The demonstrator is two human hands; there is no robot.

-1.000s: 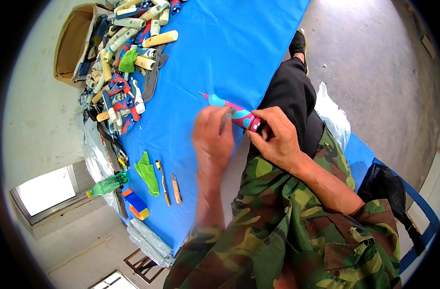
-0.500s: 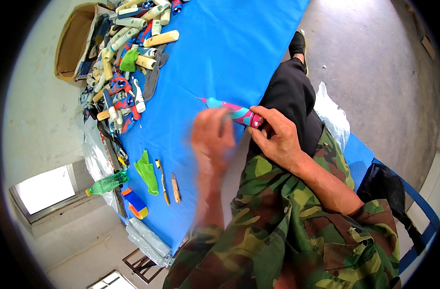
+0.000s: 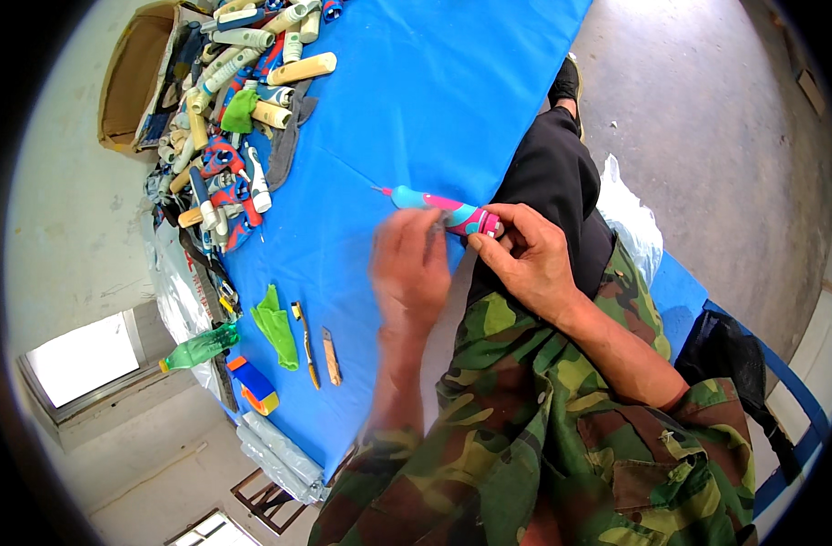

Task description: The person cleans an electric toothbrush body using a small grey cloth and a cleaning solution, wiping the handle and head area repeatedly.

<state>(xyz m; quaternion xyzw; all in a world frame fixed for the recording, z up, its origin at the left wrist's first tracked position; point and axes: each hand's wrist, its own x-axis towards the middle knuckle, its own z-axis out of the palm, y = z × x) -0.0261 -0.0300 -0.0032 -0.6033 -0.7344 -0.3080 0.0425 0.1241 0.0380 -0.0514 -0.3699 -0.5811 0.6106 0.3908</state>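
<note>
A pink and light-blue electric toothbrush handle (image 3: 461,213) lies aslant over the table's edge, its thin pink tip pointing to the left. My right hand (image 3: 536,259) pinches its thick base end between thumb and fingers. Beside the handle's middle is my left hand (image 3: 407,264), blurred by motion. Its fingers are curled together near the handle's underside, and a small dark thing seems to show at the fingertips. I cannot make out what it is.
A blue cloth (image 3: 388,100) covers the table. At the far left lie a heap of toothbrush handles (image 3: 229,182) and an open cardboard box (image 3: 134,82). Nearer are a green cloth (image 3: 275,329), a toothbrush (image 3: 306,341), a wooden-looking strip (image 3: 331,357) and a green bottle (image 3: 202,348).
My left hand has shifted slightly right along the handle and is less blurred. The right hand still grips the base, with the handle turned a little.
</note>
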